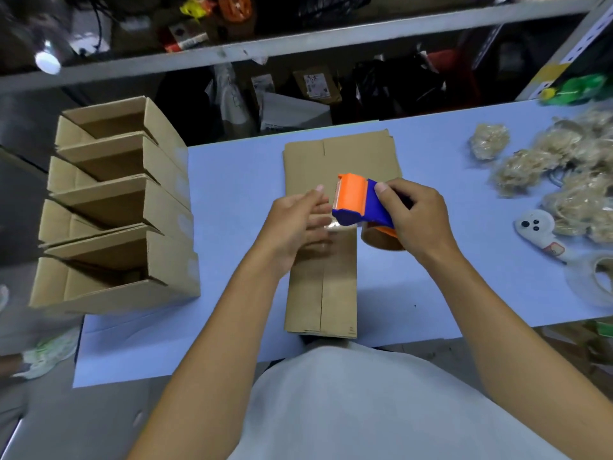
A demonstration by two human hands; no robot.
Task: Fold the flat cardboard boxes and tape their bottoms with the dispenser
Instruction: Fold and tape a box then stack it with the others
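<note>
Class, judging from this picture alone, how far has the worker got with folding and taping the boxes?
Done: four folded boxes stand in a row at the table's left edge, though their bottoms are hidden. In hand: the right hand grips the dispenser, and the left hand is at its tape end. Left: a flat box lies under the hands, with more flat cardboard behind.

Orange-and-blue tape dispenser (360,202) gripped in right hand (418,217) above folded cardboard box (323,283) on blue table (232,180), clear tape end touched by left hand (298,224), four assembled boxes (116,207) stacked at left, crumpled tape wads (530,167) at right.
</note>
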